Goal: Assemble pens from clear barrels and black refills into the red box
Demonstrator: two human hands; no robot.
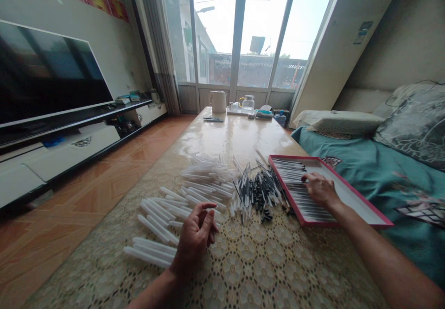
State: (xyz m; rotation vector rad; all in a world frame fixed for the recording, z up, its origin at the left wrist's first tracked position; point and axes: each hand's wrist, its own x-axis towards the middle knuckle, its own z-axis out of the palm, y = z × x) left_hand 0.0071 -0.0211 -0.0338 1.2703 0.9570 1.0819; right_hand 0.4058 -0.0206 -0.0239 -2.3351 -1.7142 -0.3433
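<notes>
My right hand [321, 189] is over the pink-rimmed tray [361, 202], its fingers pinched at a row of thin dark-and-clear pens [294, 175]. What is between the fingertips is too small to tell. Loosely curled, my left hand [196, 235] rests beside white pen barrels [156, 249], with a gap between thumb and index finger and nothing seen in it. More white tubes [205, 172] lie in loose bundles farther up the table. Between the hands is a heap of slim black-and-clear pen parts [246, 188], with small black caps [266, 215] at its near side.
The patterned table [250, 267] runs toward the windows. At its far end stand a pitcher [218, 101], a glass teapot [248, 103] and a tissue pack [264, 112]. A sofa with a green cover [351, 160] borders the right side; a TV cabinet [76, 144] stands left.
</notes>
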